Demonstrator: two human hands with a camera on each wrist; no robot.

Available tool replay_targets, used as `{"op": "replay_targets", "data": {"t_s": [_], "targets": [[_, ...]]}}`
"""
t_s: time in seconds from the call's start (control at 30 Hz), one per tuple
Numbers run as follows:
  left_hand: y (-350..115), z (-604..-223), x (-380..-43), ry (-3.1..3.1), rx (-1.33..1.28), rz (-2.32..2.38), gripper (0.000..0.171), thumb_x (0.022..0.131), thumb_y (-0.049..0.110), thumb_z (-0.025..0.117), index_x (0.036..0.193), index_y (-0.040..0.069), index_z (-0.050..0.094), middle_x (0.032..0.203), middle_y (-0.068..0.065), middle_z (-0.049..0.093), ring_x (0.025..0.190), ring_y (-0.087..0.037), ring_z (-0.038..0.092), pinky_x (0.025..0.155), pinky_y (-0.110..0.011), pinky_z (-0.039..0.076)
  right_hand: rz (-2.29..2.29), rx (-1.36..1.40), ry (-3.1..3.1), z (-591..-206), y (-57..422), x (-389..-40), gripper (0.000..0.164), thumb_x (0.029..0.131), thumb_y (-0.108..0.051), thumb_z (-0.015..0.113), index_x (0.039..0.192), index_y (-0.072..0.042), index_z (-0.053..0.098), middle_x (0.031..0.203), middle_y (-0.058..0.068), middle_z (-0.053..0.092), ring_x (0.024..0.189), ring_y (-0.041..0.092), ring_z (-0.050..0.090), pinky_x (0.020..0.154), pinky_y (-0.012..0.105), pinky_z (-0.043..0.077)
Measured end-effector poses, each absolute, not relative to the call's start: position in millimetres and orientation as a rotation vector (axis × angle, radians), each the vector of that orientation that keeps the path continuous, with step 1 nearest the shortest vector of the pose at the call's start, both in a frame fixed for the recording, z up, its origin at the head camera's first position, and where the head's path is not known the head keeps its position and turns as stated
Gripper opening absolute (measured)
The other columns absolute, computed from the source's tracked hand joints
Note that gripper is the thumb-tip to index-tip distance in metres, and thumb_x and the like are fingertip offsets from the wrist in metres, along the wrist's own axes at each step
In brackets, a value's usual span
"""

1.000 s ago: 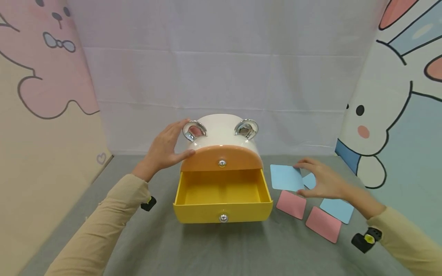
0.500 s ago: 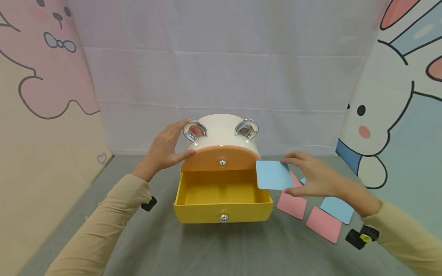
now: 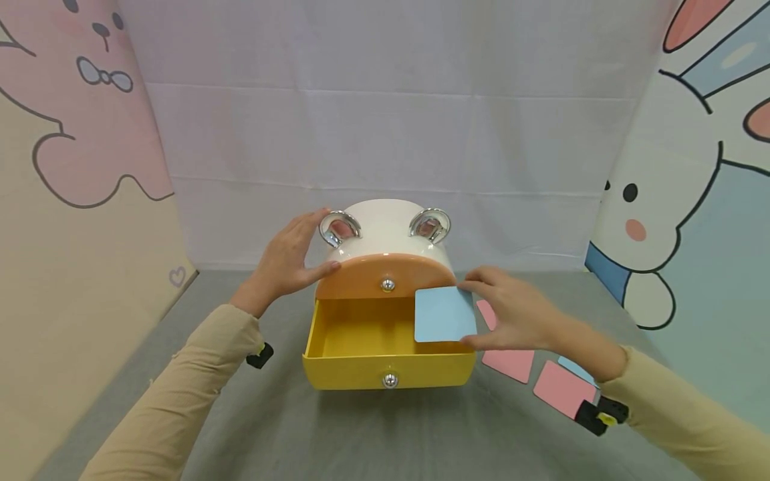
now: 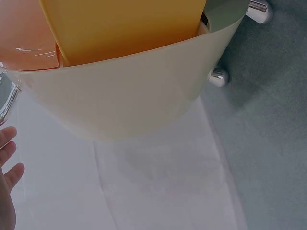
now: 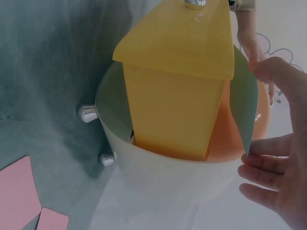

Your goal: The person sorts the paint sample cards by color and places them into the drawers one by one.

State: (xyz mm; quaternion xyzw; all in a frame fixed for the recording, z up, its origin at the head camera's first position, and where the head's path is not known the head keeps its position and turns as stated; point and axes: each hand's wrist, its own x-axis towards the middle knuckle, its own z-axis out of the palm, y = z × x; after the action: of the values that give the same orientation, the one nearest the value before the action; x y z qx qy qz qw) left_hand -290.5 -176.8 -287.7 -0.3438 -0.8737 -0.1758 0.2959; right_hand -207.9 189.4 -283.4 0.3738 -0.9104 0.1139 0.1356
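A blue card [image 3: 445, 314] hangs over the right part of the pulled-out yellow drawer [image 3: 388, 371], overlapping it in the head view. My right hand [image 3: 514, 310] pinches the card by its right edge, thumb at one corner and fingers at the other. In the right wrist view the card [image 5: 243, 98] is seen nearly edge-on beside the drawer. The drawer belongs to a white cabinet [image 3: 385, 224] with silver ears and a closed orange upper drawer [image 3: 355, 277]. My left hand [image 3: 289, 260] rests at the cabinet's left side, fingers extended by the left ear and thumb at the orange front.
Pink cards [image 3: 565, 389] lie on the grey tabletop [image 3: 385, 441] right of the cabinet, with a blue card [image 3: 574, 369] partly hidden under my right forearm. Silver feet [image 5: 88, 113] carry the cabinet. A white cloth [image 3: 385, 133] hangs behind; printed panels stand left and right.
My right hand has carried the blue card leftward from above the other cards to over the yellow drawer. The left hand and the cabinet have stayed in place.
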Motion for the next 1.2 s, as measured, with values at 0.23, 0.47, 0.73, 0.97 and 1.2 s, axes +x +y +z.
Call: {"op": "replay_targets", "data": {"t_s": [0.23, 0.47, 0.73, 0.97, 1.2], "targets": [[-177.1, -288.9, -291.3, -2.307, -0.921, -0.474, 0.085, 0.08, 0.062, 0.05, 0.141, 0.007, 0.03, 0.138, -0.012, 0.041, 0.125, -0.029, 0.038, 0.1, -0.049, 0.033, 0.312, 1.127, -2.611, -290.0, 170.9, -207.1, 0.073, 0.064, -0.05, 0.074, 0.117, -0.004, 0.058, 0.115, 0.006, 0.052, 0.1, 0.018, 0.052, 0.078, 0.035, 0.05], [-176.6, -288.5, -291.3, -2.297, -0.933, -0.475, 0.087, 0.08, 0.067, 0.045, 0.141, 0.006, 0.029, 0.138, -0.013, 0.041, 0.124, -0.029, 0.038, 0.101, -0.049, 0.033, 0.342, 1.191, -2.557, -297.6, 153.4, -209.4, 0.071, 0.066, -0.054, 0.071, 0.115, -0.005, 0.059, 0.111, 0.004, 0.051, 0.092, 0.013, 0.051, 0.073, 0.027, 0.05], [-176.1, -288.8, -291.4, -2.289, -0.935, -0.467, 0.089, 0.08, 0.07, 0.039, 0.141, 0.006, 0.029, 0.138, -0.013, 0.04, 0.124, -0.029, 0.038, 0.1, -0.048, 0.033, 0.39, 1.231, -2.531, -305.6, 140.9, -214.6, 0.069, 0.066, -0.05, 0.072, 0.116, -0.005, 0.059, 0.114, 0.005, 0.051, 0.095, 0.015, 0.051, 0.077, 0.03, 0.05], [-175.9, -289.6, -292.0, -2.28, -0.944, -0.482, 0.087, 0.08, 0.068, 0.043, 0.141, 0.007, 0.03, 0.138, -0.012, 0.041, 0.124, -0.028, 0.038, 0.1, -0.047, 0.033, 0.391, 1.223, -2.522, -309.1, 139.1, -216.0, 0.068, 0.068, -0.052, 0.07, 0.117, -0.005, 0.059, 0.115, 0.007, 0.053, 0.099, 0.019, 0.052, 0.08, 0.035, 0.049], [-176.7, -289.0, -291.7, -2.283, -0.937, -0.484, 0.087, 0.08, 0.067, 0.044, 0.141, 0.007, 0.029, 0.137, -0.012, 0.041, 0.124, -0.027, 0.039, 0.1, -0.047, 0.034, 0.415, 1.225, -2.513, -308.9, 140.0, -217.2, 0.068, 0.065, -0.05, 0.072, 0.116, -0.006, 0.059, 0.114, 0.005, 0.053, 0.098, 0.017, 0.053, 0.079, 0.033, 0.049]]}}
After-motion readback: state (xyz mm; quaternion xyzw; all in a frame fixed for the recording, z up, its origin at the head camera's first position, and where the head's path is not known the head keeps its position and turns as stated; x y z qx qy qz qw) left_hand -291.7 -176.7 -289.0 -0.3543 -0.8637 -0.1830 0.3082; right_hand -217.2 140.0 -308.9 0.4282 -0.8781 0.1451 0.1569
